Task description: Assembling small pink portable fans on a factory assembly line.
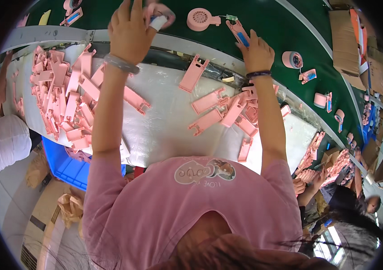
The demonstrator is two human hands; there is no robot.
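Observation:
My left hand [131, 33] reaches over the green conveyor belt [272, 27]. A blurred round pink fan part [168, 12] lies between its fingers and thumb, and something white covers the thumb end. On the right, my right hand [258, 54] pinches the near end of a pink handle shell [235, 31] holding a blue battery. A small green circuit board [232, 17] touches the shell's far end. Joined to that board is a pink fan head [198, 19] with a round slotted grille, lying on the belt between my hands.
A pile of pink shells [59, 90] covers the table's left side; several more shells [234, 110] lie under my right arm. Other fan units [292, 60] sit along the belt. A blue bin [68, 168] stands below left. Other people work at both sides.

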